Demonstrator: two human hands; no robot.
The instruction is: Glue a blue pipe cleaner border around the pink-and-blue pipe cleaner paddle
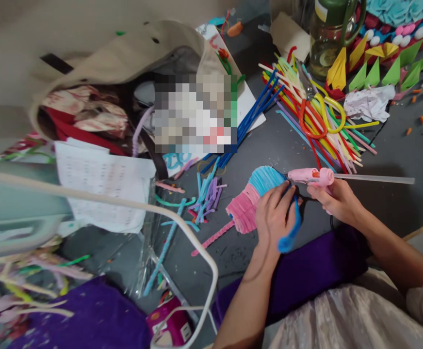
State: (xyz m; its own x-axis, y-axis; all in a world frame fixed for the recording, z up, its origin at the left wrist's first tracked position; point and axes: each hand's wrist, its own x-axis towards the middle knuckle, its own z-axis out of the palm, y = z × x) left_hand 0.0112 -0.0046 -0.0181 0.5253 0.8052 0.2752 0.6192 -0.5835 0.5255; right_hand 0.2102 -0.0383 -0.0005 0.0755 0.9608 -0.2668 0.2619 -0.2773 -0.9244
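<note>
My right hand (pixel 345 199) is closed around the handle of a pink hot glue gun (pixel 313 176). A clear glue stick (pixel 379 179) sticks out of the gun's back end. The nozzle points left, close to the edge of a pink and blue pipe-cleaner piece (pixel 246 206). My left hand (pixel 272 215) grips that piece by its right side, fingers bent over it; the fingertips are partly hidden. A darker blue pipe cleaner (pixel 290 232) curls down beside the left hand. From the piece's lower left runs a twisted pink stem (pixel 211 239).
Colourful pipe cleaners (pixel 328 140) lie in a heap at the back, with scissors (pixel 311 114) on top. Cut pipe-cleaner bits (pixel 211 194) are scattered to the left. A beige bag (pixel 117 68), printed papers (pixel 105 184), a bottle (pixel 322 43) and a white cable (pixel 124 201) surround the work spot.
</note>
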